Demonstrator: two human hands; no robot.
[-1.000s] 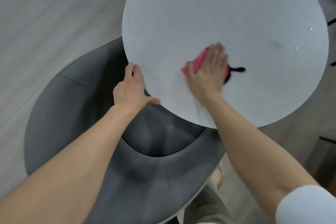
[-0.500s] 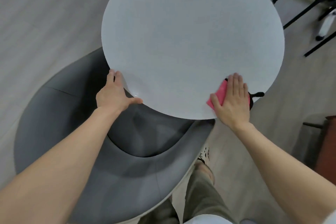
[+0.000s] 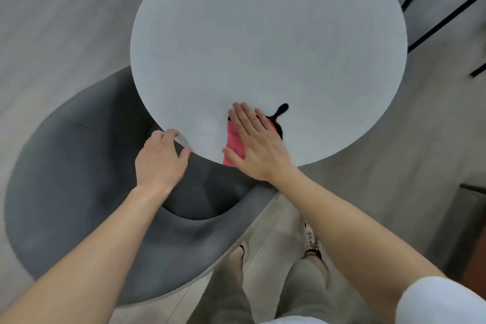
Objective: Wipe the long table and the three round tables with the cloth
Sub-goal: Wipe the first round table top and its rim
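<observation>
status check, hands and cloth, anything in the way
Left hand grips round table rim. Right hand flat, pressing pink cloth at near edge. Grey chair sits below that edge.

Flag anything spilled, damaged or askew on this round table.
Nothing stands out: the round table shows no spill or damage. The pink cloth lies flat under the right hand, reaching the near rim.

A: Left side?
B: Bare left hand, arm stretched forward, fingers and thumb curled on the rim of the round white table.
A: Right?
B: Bare right hand flat, palm down, fingers straight, close together.
</observation>
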